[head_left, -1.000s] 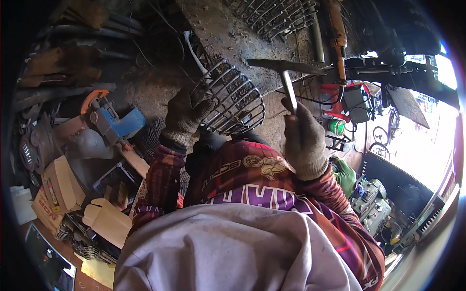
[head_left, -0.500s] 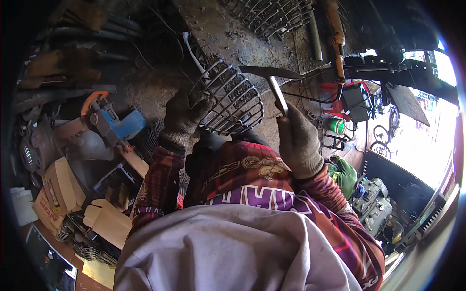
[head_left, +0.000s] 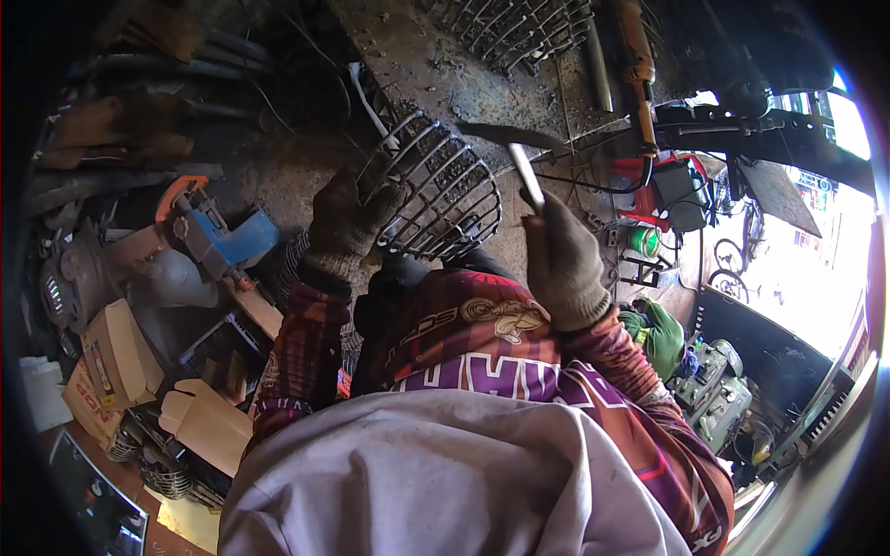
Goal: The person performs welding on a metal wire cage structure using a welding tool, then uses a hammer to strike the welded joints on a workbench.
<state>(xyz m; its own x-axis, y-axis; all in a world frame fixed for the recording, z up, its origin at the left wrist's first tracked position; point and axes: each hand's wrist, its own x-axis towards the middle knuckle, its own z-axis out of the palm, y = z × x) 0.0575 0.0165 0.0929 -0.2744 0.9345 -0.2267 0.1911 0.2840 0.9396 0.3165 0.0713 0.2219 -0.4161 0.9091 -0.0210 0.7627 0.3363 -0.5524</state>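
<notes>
The left hand (head_left: 348, 222), in a dark worn work glove, grips the near left rim of a domed wire cage (head_left: 443, 199). Its fingers (head_left: 382, 190) curl through the bars at that rim and close on the wire, so the cage sits just to the right of the fingers and in contact with them. The cage is tilted, with its open mouth turned toward the person, and it rests at the near edge of a rusty, spattered metal tabletop (head_left: 436, 74).

The right hand (head_left: 564, 264), in a lighter grey knitted glove, is closed tightly around the lower end of a slim pale metal handle (head_left: 525, 176). The handle rises up and to the left out of the fist toward a dark flat blade-like head (head_left: 505, 136), which lies just above the right side of the cage; whether the head touches the wire cannot be told.

At the far edge of the tabletop lies a second wire cage (head_left: 519, 28). A blue and orange power tool (head_left: 218, 232) lies among clutter off the left edge, near cardboard boxes (head_left: 116, 357). A red box-shaped machine (head_left: 667, 190) stands off the right edge, and green gloves (head_left: 660, 334) lie below it.
</notes>
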